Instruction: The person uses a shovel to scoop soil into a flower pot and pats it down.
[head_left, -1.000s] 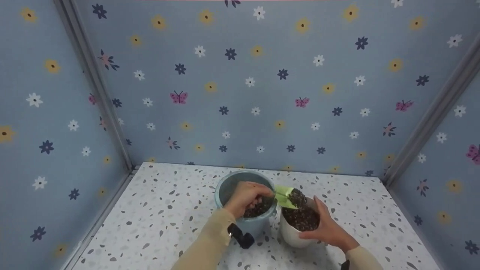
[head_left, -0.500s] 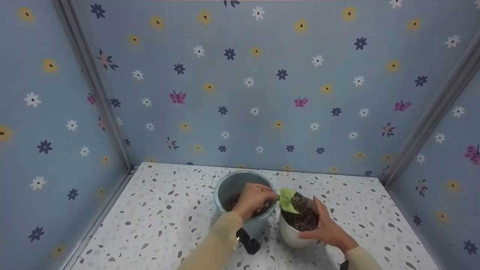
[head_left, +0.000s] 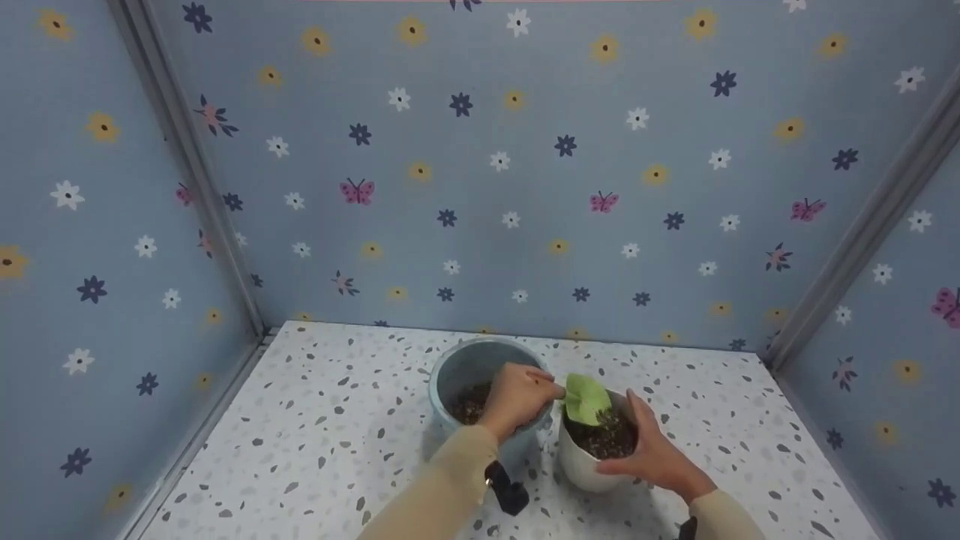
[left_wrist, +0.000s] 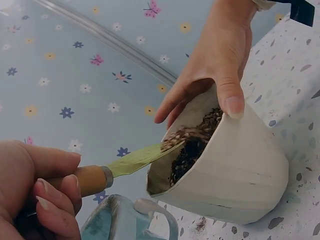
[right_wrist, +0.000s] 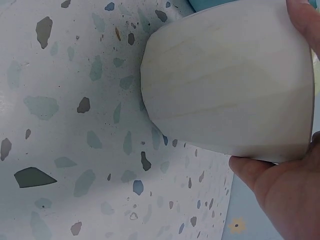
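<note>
My left hand (head_left: 517, 397) grips the wooden handle (left_wrist: 91, 180) of a garden trowel with a light green blade (head_left: 589, 401). The blade is tipped over the mouth of a white flowerpot (head_left: 587, 471), and dark soil (left_wrist: 187, 137) slides off its end in the left wrist view. More soil (head_left: 613, 439) fills much of this pot. My right hand (head_left: 660, 456) holds the white pot from its right side, thumb and fingers spread around the rim. Part of the left hand hides the trowel's handle in the head view.
Just left of the white pot stands a larger blue pot (head_left: 441, 394) with soil inside; my left forearm crosses over it. Both pots are on a white speckled tabletop (head_left: 330, 435). Flowered blue panels (head_left: 480, 150) enclose the back and sides.
The left hand has moved slightly right and turned the trowel over, so the heaped soil has dropped off the blade into the white pot. The right hand has kept its hold.
</note>
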